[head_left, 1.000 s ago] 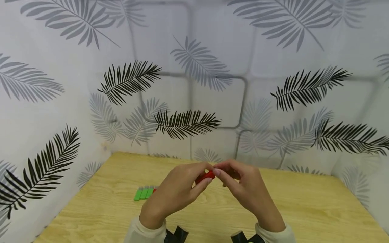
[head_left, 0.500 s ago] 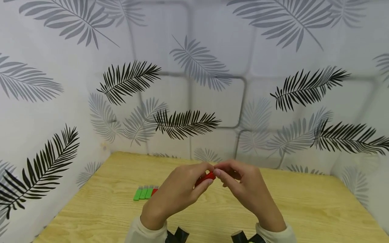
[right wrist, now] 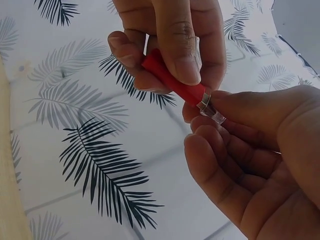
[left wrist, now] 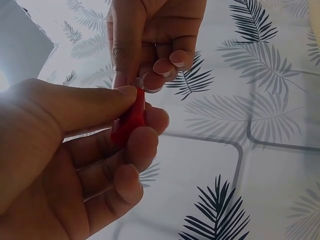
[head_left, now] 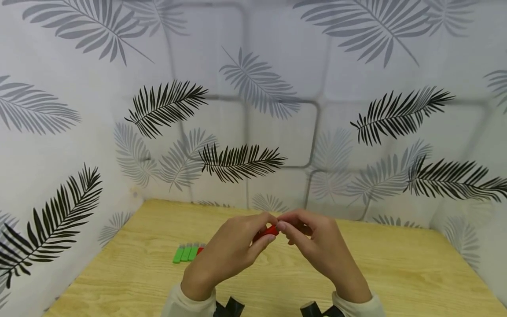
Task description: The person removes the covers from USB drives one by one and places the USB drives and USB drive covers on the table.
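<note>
My left hand [head_left: 227, 246] pinches the red body of a USB flash drive [right wrist: 162, 70] between thumb and fingers. At the drive's metal end sits a small clear cap [right wrist: 219, 118], which the thumb and fingertips of my right hand [head_left: 321, 242] pinch. Both hands meet above the table, fingertips almost touching. The left wrist view shows the red drive [left wrist: 131, 120] tilted, its tip hidden by the right fingers. Left of my left hand, three green USB drives [head_left: 186, 253] lie side by side on the table, with a red one [head_left: 200, 250] partly covered by the hand.
A light wooden table [head_left: 396, 268] spreads under the hands. Behind it and at both sides hangs a white curtain [head_left: 277, 132] printed with grey and black leaves. Black camera mounts [head_left: 234, 306] stick out at the wrists.
Both hands hold almost the same place and grip on the red USB drive. The head view has shifted only very slightly.
</note>
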Tool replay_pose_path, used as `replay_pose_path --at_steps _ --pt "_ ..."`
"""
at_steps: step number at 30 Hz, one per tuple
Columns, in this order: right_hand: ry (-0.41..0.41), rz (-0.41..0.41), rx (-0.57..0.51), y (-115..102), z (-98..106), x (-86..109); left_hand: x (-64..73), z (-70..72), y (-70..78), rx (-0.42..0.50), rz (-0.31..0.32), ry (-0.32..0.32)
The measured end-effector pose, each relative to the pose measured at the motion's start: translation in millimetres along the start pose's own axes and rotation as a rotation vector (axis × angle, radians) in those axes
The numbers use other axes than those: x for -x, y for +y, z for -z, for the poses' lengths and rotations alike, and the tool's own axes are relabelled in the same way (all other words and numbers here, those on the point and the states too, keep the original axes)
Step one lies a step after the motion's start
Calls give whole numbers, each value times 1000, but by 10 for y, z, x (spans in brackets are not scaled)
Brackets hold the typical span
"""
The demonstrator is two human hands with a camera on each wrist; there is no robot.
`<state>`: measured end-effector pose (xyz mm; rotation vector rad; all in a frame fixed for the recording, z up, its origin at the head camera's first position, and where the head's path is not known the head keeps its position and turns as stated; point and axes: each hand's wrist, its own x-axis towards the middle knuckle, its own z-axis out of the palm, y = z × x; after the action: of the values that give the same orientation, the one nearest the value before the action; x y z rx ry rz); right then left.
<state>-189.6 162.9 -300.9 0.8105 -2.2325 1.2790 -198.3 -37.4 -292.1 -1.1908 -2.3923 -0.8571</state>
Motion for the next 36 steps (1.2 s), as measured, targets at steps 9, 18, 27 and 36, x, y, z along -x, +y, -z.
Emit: replay_pose_path --at_steps 9,18,27,36 --pt "-11 0 12 6 -31 -14 24 13 -32 15 -2 -2" --pt "3 -11 62 41 5 -19 39 50 -89 6 32 -33" --pt "-44 -121 125 136 147 23 120 155 -264 50 169 -40" --pt "-75 -286 229 310 489 153 209 287 -415 49 321 -55"
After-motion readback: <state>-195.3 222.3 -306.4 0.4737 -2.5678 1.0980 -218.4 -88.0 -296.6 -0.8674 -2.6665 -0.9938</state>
